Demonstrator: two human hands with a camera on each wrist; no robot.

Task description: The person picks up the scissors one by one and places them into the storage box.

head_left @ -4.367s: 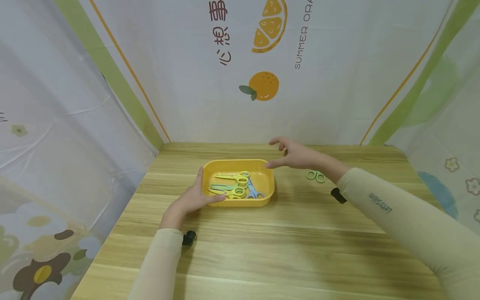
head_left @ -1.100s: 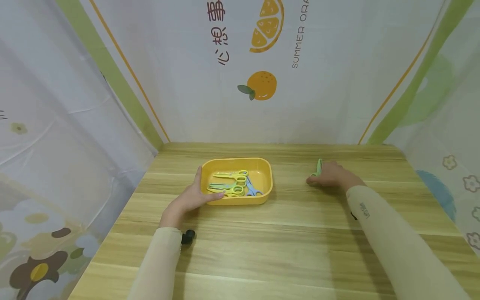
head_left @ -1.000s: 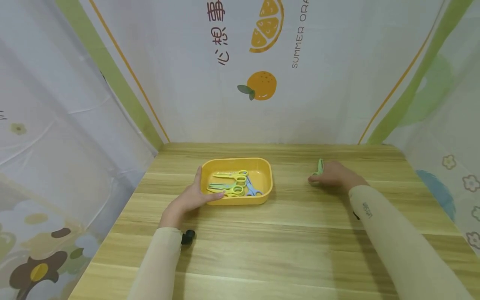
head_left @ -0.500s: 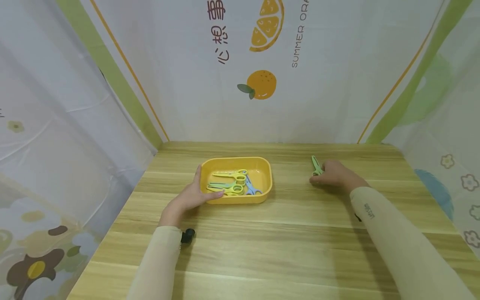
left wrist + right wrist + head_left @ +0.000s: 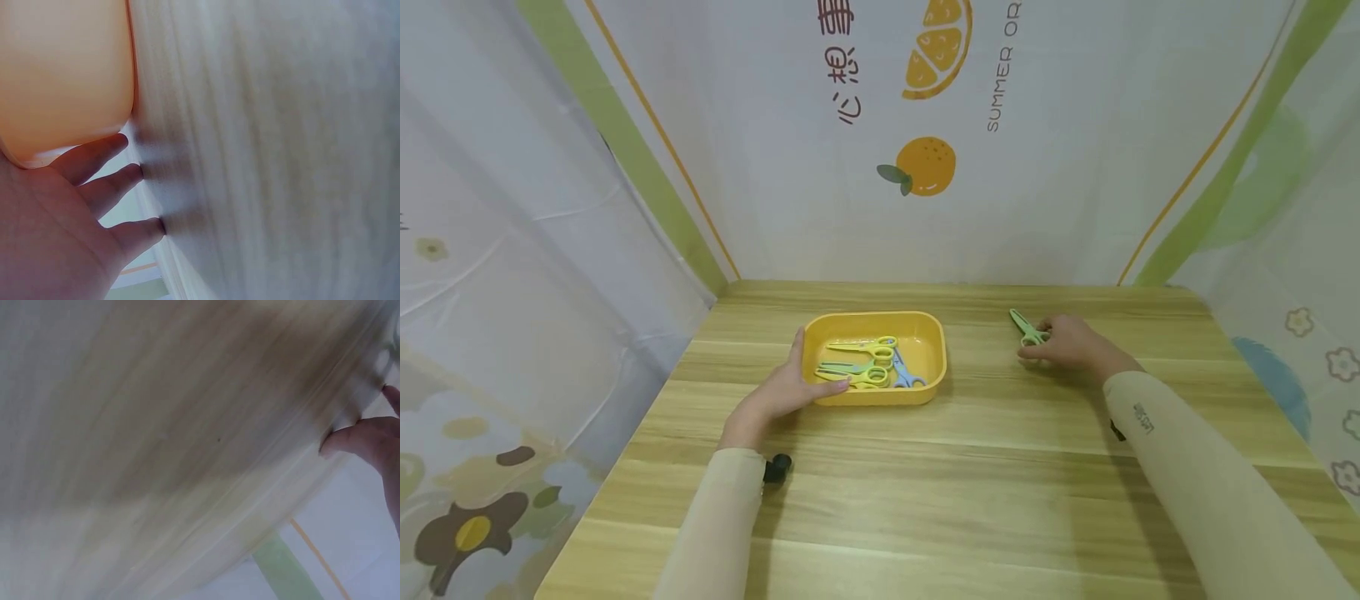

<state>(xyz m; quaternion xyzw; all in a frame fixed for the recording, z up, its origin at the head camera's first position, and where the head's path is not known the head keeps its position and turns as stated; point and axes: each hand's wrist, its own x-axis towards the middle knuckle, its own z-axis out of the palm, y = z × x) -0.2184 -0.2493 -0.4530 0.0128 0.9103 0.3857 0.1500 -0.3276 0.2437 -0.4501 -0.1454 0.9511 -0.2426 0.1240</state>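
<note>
In the head view, my left hand (image 5: pixel 782 385) grips the left end of a yellow plastic tray (image 5: pixel 883 398), its thumb over the front rim and its fingers along the outside. In the left wrist view, fingertips (image 5: pixel 156 228) touch the table beside the tray wall (image 5: pixel 69 69). Inside lie yellow scissors (image 5: pixel 861 347), more yellow and green scissors near the front, and blue scissors (image 5: pixel 904 371). To the right, my right hand (image 5: pixel 1072 343) pinches green scissors (image 5: pixel 1028 328) by the handles, blades pointing away and left. The right wrist view catches that hand (image 5: pixel 375 434) at its edge.
Both the tray and the green scissors are on a wood-grain table (image 5: pixel 917 500). Behind it hangs a white printed curtain (image 5: pixel 1045 208), with more curtain at both sides. A black strap piece (image 5: pixel 777 468) sits at my left wrist.
My right hand left the tray's right side and took hold of the green scissors. Over the last second their blades turned leftward. My left hand has stayed on the tray.
</note>
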